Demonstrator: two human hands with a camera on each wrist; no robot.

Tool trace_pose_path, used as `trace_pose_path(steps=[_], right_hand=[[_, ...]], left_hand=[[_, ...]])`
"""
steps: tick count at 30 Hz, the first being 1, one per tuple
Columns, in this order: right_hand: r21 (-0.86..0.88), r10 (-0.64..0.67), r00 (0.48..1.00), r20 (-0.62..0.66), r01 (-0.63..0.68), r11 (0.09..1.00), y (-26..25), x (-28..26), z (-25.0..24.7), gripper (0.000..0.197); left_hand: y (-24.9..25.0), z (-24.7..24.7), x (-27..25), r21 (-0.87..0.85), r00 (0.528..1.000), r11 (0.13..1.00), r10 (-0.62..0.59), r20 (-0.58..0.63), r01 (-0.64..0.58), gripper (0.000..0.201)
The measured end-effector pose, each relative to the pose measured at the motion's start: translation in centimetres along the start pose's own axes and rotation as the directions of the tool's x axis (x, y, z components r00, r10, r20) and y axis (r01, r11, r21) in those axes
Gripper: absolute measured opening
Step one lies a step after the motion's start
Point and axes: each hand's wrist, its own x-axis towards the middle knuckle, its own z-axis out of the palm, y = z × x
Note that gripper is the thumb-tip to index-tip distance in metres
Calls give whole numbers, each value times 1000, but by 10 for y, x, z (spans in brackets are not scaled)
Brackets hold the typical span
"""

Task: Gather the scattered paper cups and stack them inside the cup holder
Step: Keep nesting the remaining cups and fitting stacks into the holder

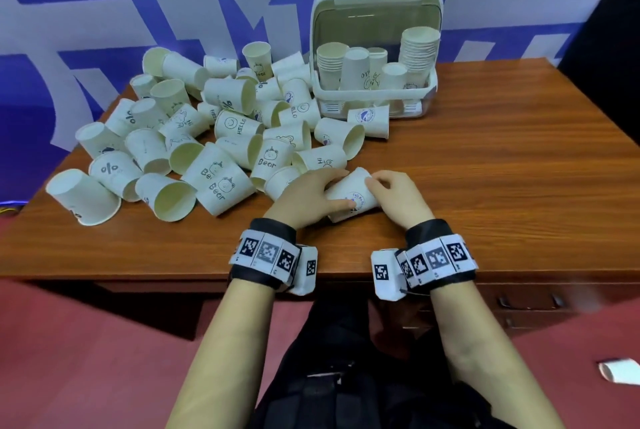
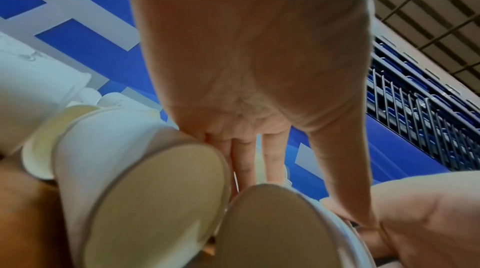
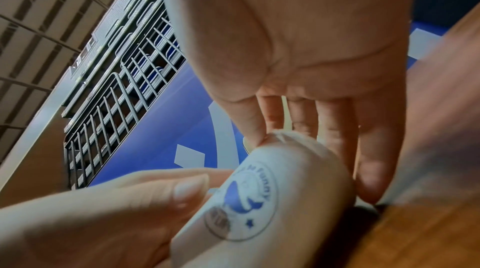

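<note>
A paper cup (image 1: 360, 198) with a round blue logo lies on its side near the table's front edge, held between both hands. My left hand (image 1: 341, 187) grips it with fingers over the top and thumb on its side. My right hand (image 1: 375, 186) pinches its narrow base end. The right wrist view shows the logo cup (image 3: 259, 207), my right hand (image 3: 311, 153) at its base and the left thumb (image 3: 161, 190). In the left wrist view its open mouth (image 2: 285, 235) sits below my fingers (image 2: 244, 157). The white cup holder (image 1: 375, 96), lid up, holds stacks of cups.
A big pile of scattered cups (image 1: 194, 137) covers the table's left half, one (image 2: 155, 200) lying right beside the held cup. Another cup (image 1: 370, 120) lies against the holder's front. The wooden table (image 1: 502, 168) is bare at right. A white object (image 1: 620, 371) lies on the red floor.
</note>
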Motion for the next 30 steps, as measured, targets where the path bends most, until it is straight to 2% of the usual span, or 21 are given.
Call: trace_pose_path(steps=[4,11,16,21,25,30], right_hand=[[41,68,997,-37,-66,997,1,-1,-3,20],[174,160,986,-43,-150,973,-5,-4,-5,24],[271,199,978,-59,-176,946,-8,-1,-7,20],[252,96,989,-114,-65,966,-23,9,-19,22],[255,6,985,-174,39,966,-43,24,-31,24],[135,-134,969,-209,164,977,-69,52,-46,17]], left_hand=[[-4,5,-1,57,999,998,5,36,-7,71],[0,7,3,161,1000,987,-4,27,0,76],[4,8,9,64,1000,998,8,-6,-7,67],[9,-2,21,-65,991,998,10,-133,-19,64],[16,-21,32,-134,964,990,14,-267,-51,55],[28,-52,54,-135,955,984,70,-289,-113,56]])
